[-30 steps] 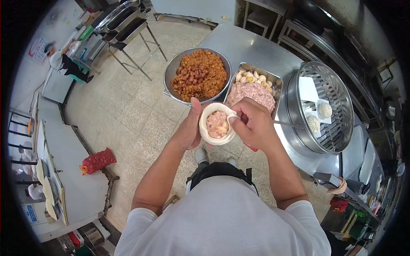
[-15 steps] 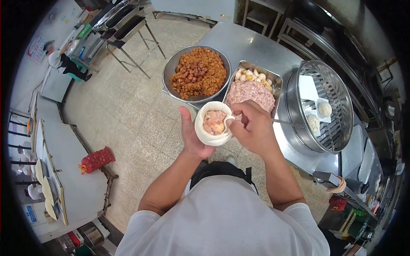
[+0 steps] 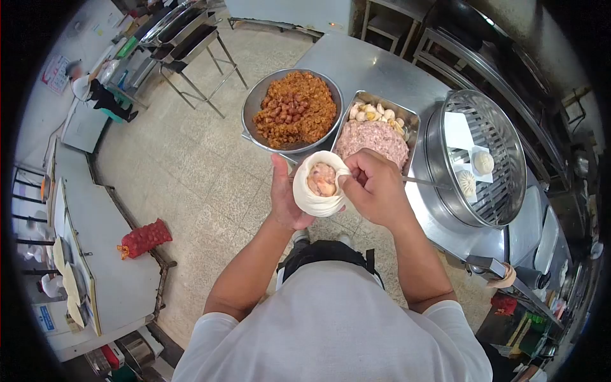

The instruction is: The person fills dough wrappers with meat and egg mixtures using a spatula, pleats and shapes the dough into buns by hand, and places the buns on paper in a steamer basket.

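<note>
A round of white dough with pinkish meat filling showing in its open top rests in my left hand, whose palm and fingers cup it from the left and below. My right hand pinches the dough's right rim between thumb and fingers. A thin metal utensil sticks out to the right from that hand. Just beyond my hands lie a bowl of reddish-brown filling and a metal tray of pink minced meat with pale whole pieces at its far end.
At right stands a round metal steamer with two pleated buns on paper. A red net sack lies on the left counter. In the upper left, a person is beside a worktop. A metal rack stands nearby.
The dough's opening has become narrower, and its rim has more folds. My left hand has shifted around it, with its thumb now further from the dough. My right hand still pinches the rim.
</note>
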A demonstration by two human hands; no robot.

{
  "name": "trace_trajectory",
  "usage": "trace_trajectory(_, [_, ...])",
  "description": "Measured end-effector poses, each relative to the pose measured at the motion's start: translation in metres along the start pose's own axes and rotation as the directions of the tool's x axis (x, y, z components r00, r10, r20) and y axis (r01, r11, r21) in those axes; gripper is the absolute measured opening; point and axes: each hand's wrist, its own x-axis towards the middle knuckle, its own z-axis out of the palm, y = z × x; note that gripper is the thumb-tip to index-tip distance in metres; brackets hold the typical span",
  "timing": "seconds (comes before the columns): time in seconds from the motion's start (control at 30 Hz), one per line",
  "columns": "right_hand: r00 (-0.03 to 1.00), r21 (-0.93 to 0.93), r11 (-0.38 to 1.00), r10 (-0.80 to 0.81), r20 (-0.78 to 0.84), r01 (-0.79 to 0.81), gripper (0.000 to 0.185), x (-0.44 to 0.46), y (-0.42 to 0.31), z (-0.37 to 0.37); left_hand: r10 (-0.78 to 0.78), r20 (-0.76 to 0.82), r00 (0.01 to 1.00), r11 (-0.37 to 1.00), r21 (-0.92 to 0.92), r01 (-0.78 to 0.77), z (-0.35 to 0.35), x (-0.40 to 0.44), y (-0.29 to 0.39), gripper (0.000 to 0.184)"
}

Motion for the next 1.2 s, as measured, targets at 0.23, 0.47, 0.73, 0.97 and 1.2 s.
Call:
trace_trajectory(0.23, [0.997, -0.091, 0.993, -0.072, 0.029, 0.074, 0.015, -0.004, 0.008, -0.004, 0.052, -0.073, 0.996, 0.992, 0.119, -0.044, 0.002, 0.000, 0.001, 0.103])
trace_trajectory(0.47, [0.999, -0.062, 0.997, -0.038, 0.029, 0.040, 0.015, 0.000, 0.015, -0.005, 0.032, -0.110, 0.993, 0.983, 0.185, -0.011, -0.002, 0.003, 0.007, 0.107])
trace_trajectory(0.73, [0.993, -0.008, 0.999, -0.032, -0.117, 0.031, 0.013, 0.006, 0.004, -0.002, 0.044, -0.071, 0.997, 0.954, 0.299, -0.020, -0.001, 0.006, 0.010, 0.105])
trace_trajectory(0.97, [0.993, -0.108, 0.987, -0.118, 0.009, 0.118, 0.014, 0.002, 0.018, -0.005, 0.009, 0.008, 1.000, 0.986, 0.168, -0.010, -0.005, 0.006, 0.011, 0.103])
trace_trajectory(1.2, [0.998, -0.031, 0.998, -0.057, -0.003, 0.057, 0.010, 0.013, 0.011, -0.003, 0.002, -0.028, 1.000, 0.963, 0.271, 0.005, -0.007, 0.008, 0.017, 0.105])
